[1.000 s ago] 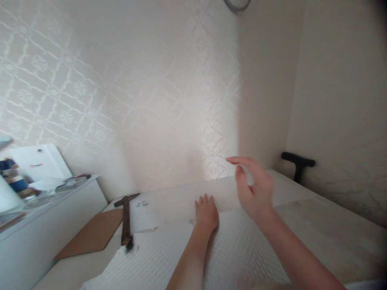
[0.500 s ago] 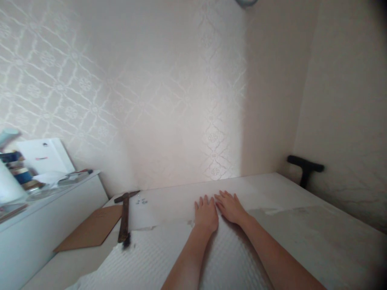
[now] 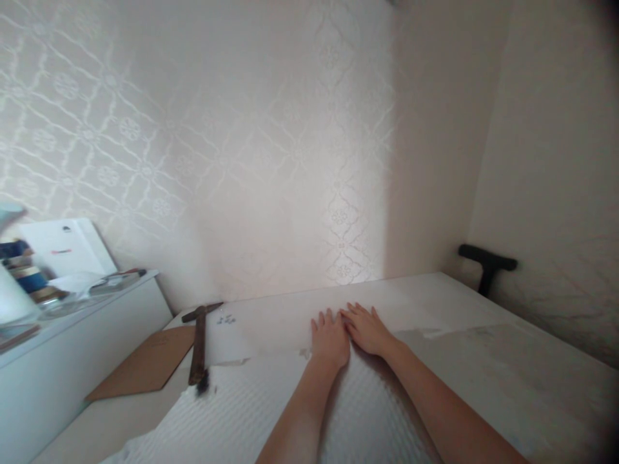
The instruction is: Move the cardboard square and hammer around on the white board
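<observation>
My left hand [image 3: 330, 338] lies flat on a white surface [image 3: 275, 325], fingers stretched toward the wall. Close beside it, my right hand [image 3: 367, 328] rests flat as well, its fingertips at the left hand's index side. Under my forearms spreads a white, quilt-textured sheet [image 3: 251, 406] with a ragged edge. To the left of my hands lies a hammer [image 3: 198, 348] with a worn wooden handle and a dark tuft at its end. Several small metal pieces [image 3: 226, 319], too small to name, sit right of the hammer's head.
A flat brown board [image 3: 145, 364] lies left of the hammer. Farther left, a white cabinet [image 3: 91, 345] carries a white box [image 3: 68, 248] and various small items. A black T-shaped handle [image 3: 487, 261] stands by the right edge. Patterned wallpaper [image 3: 290, 161] covers the wall behind.
My right hand has shifted slightly left, its fingers now meeting the left hand. The view has tilted a little. The hammer and small pieces stay put.
</observation>
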Action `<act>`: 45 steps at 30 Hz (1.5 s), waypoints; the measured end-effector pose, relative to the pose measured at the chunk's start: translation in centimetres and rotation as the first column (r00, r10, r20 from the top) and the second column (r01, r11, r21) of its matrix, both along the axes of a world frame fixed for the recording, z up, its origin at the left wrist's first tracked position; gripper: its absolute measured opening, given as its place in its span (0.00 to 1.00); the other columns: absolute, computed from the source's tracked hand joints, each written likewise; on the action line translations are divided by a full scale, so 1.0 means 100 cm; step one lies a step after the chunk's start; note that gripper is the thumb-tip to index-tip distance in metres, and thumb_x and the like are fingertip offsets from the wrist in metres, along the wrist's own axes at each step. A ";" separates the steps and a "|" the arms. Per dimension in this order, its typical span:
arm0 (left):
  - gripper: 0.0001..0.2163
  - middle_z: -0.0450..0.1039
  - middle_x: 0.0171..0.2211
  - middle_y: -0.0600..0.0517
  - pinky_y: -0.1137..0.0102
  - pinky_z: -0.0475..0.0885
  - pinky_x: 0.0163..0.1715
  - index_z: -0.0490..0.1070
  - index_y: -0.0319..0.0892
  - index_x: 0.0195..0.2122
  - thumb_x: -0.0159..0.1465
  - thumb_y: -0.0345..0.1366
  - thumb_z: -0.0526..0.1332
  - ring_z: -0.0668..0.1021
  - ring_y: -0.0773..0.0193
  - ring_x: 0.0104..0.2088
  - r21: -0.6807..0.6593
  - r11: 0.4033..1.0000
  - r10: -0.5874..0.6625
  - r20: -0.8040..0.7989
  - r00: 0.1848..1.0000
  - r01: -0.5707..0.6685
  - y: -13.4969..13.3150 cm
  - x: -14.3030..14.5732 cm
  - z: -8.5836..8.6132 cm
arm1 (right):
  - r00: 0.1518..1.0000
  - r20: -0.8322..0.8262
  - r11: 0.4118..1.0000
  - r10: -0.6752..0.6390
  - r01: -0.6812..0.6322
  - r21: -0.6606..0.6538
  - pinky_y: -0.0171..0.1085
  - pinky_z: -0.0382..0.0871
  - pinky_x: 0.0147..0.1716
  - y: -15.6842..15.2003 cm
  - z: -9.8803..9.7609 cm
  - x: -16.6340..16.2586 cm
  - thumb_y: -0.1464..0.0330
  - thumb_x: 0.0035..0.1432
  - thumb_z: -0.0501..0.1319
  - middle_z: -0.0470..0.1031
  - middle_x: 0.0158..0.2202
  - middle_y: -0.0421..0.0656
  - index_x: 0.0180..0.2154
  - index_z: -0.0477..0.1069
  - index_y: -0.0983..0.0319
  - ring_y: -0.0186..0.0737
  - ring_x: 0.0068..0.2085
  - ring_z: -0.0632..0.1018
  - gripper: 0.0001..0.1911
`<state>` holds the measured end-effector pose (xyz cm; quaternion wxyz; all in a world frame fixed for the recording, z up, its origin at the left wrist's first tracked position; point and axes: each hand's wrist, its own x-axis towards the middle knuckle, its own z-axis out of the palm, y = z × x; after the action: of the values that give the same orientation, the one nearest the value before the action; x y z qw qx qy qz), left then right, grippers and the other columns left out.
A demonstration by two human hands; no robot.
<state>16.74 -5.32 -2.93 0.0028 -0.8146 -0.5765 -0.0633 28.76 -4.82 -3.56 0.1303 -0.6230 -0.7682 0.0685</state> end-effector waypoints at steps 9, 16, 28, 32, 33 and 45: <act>0.22 0.52 0.61 0.42 0.52 0.53 0.56 0.54 0.40 0.60 0.65 0.34 0.41 0.57 0.49 0.60 0.005 1.000 0.001 -0.009 1.000 -0.001 0.000 0.001 0.000 | 1.000 -0.012 1.000 -0.003 0.003 -0.011 0.57 0.41 0.56 0.002 -0.001 0.000 0.67 0.61 0.44 0.51 0.62 0.50 0.58 0.56 0.63 0.49 0.62 0.51 0.25; 0.22 0.53 0.61 0.42 0.53 0.53 0.56 0.54 0.40 0.60 0.65 0.34 0.41 0.57 0.49 0.60 0.010 1.000 0.001 -0.001 1.000 -0.001 0.000 0.001 0.000 | 1.000 -0.011 1.000 0.000 0.000 -0.005 0.56 0.41 0.56 0.004 -0.003 0.001 0.67 0.61 0.44 0.51 0.62 0.50 0.59 0.56 0.63 0.49 0.62 0.51 0.25; 0.22 0.52 0.61 0.41 0.52 0.52 0.56 0.54 0.40 0.60 0.65 0.34 0.41 0.57 0.48 0.60 0.016 1.000 -0.001 0.001 1.000 0.001 -0.001 0.001 0.000 | 1.000 -0.012 1.000 -0.008 0.008 0.002 0.57 0.42 0.56 0.004 -0.003 0.000 0.67 0.61 0.44 0.52 0.62 0.50 0.58 0.57 0.63 0.50 0.61 0.52 0.24; 0.21 0.53 0.60 0.41 0.52 0.53 0.56 0.55 0.40 0.60 0.65 0.34 0.42 0.57 0.49 0.60 0.013 1.000 0.005 0.001 1.000 -0.005 0.000 0.001 -0.001 | 1.000 -0.014 1.000 -0.009 0.009 0.001 0.57 0.42 0.56 0.004 -0.004 0.000 0.67 0.61 0.44 0.52 0.62 0.51 0.58 0.57 0.63 0.50 0.61 0.52 0.24; 0.21 0.53 0.60 0.41 0.52 0.53 0.56 0.55 0.40 0.59 0.65 0.34 0.42 0.56 0.48 0.60 0.012 1.000 0.005 0.001 1.000 -0.005 0.000 0.002 -0.001 | 1.000 -0.014 1.000 -0.010 0.010 0.002 0.57 0.42 0.56 0.004 -0.004 0.000 0.67 0.61 0.44 0.52 0.62 0.50 0.58 0.57 0.63 0.50 0.61 0.52 0.24; 0.21 0.53 0.60 0.42 0.52 0.54 0.56 0.55 0.41 0.59 0.65 0.34 0.42 0.57 0.49 0.59 0.030 1.000 0.000 0.004 1.000 0.000 0.001 0.001 -0.003 | 1.000 -0.015 1.000 -0.010 0.010 -0.007 0.57 0.41 0.56 0.006 -0.006 0.002 0.67 0.60 0.45 0.51 0.62 0.49 0.58 0.56 0.63 0.48 0.62 0.51 0.25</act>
<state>16.84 -5.22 -3.24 0.0139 -0.8144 -0.5754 -0.0734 28.93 -4.19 -4.15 0.1341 -0.6269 -0.7638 0.0751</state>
